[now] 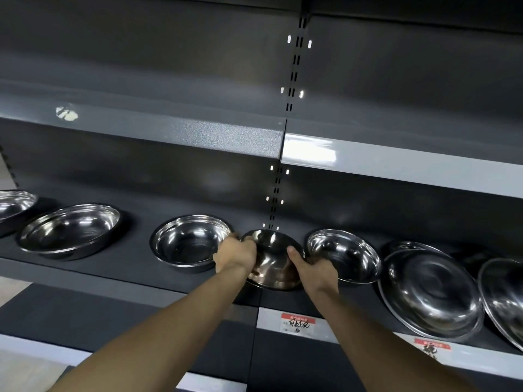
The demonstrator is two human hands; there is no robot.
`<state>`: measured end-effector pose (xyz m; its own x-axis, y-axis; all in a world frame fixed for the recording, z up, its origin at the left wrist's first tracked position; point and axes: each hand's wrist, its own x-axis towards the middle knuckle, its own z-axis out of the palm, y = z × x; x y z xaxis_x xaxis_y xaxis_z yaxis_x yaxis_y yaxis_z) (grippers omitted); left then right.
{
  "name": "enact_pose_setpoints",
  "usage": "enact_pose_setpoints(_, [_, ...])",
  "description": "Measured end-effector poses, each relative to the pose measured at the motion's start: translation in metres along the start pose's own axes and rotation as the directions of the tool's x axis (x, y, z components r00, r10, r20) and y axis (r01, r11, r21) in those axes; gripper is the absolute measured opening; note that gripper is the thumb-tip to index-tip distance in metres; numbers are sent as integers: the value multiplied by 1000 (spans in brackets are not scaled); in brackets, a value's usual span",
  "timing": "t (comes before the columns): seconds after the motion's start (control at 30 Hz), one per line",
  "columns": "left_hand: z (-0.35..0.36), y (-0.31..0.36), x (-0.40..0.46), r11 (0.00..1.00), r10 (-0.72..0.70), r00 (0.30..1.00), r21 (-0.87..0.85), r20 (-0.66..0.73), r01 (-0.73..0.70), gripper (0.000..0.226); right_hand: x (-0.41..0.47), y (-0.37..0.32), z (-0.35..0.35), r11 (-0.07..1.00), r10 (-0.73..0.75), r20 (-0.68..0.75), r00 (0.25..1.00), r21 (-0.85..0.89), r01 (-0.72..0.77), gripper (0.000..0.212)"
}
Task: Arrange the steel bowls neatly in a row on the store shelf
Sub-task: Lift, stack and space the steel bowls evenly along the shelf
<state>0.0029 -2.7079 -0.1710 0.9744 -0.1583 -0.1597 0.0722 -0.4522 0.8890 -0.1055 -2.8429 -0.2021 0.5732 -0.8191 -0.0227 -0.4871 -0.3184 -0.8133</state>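
Note:
A steel bowl [270,260] sits between my two hands at the middle of the dark shelf [135,264], close to the shelf's front edge. My left hand [236,254] grips its left rim and my right hand [315,271] grips its right rim, thumb on the inside. Just left of it stands another steel bowl [189,243], and just right of it a third bowl [346,254], both upright. Further left lie a wide bowl [69,230] and part of one more bowl [14,203] at the frame edge.
Large shallow steel basins [430,290] lean overlapped at the right end, one cut off by the frame [503,298]. An upper shelf [198,134] overhangs the row. Red price labels [297,323] hang on the front rail. A slotted upright [276,193] runs behind the held bowl.

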Motion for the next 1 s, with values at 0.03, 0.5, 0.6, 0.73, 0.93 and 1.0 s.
enact_pose_setpoints(0.03, [-1, 1, -2, 998, 0, 1000, 61, -2, 0, 41, -2, 1, -2, 1000, 13, 4, 1000, -13, -13, 69])
enact_pose_setpoints(0.5, [-10, 10, -5, 990, -58, 996, -132, -72, 48, 34, -21, -42, -20, 986, -117, -170, 978, -141, 93, 70])
enact_pose_setpoints(0.6, [-6, 12, -7, 946, -45, 996, -323, -75, 18, 37, -21, -39, -20, 977, -202, -180, 963, -106, 186, 66])
enact_pose_setpoints(0.73, [-4, 20, -9, 867, 9, 998, -496, -66, -41, 32, -19, -27, -23, 959, -276, -134, 952, 35, 283, 78])
enact_pose_setpoints(0.93, [-3, 27, -4, 820, 106, 991, -571, 75, -44, 59, -16, -10, -25, 952, -230, -155, 961, 170, 255, 64])
enact_pose_setpoints(1.0, [-2, 26, 1, 789, 110, 975, -614, 192, 32, 72, -13, -9, -26, 939, -160, -148, 976, 281, 197, 51])
